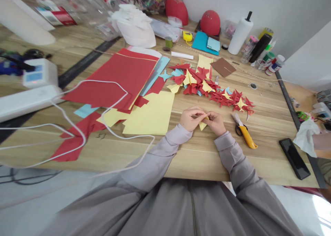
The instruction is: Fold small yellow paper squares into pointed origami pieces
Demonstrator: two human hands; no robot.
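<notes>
Far left on the wooden bench (196, 160): looped white cable (77, 129) across large red paper sheets (116, 77). Beside these, toward the middle, a flat pale yellow paper sheet (152, 115), just left of the hands.

Held between both hands near the bench's front edge: a small folded yellow paper piece (202, 125), pointed lower corner poking out below the fingers, most of its shape covered. Raised off the bench or resting on it: impossible to tell.

Left hand (190, 118) curled, fingertips pinched on the paper's left side; grey sleeve angled in from lower left. Right hand (216, 123) likewise closed, gripping the same paper from the right, knuckles up, sleeve coming from lower right. Fingertips of the two hands touching above the fold.

Behind the hands, a scattered heap of folded red, yellow and blue paper stars (207, 86). Just right of the right hand, yellow-handled scissors (244, 130) lying flat. Further right, a black phone (294, 158) near the bench edge. At the far right edge, another person's hand on white tissue (306, 136), mostly cut off.
</notes>
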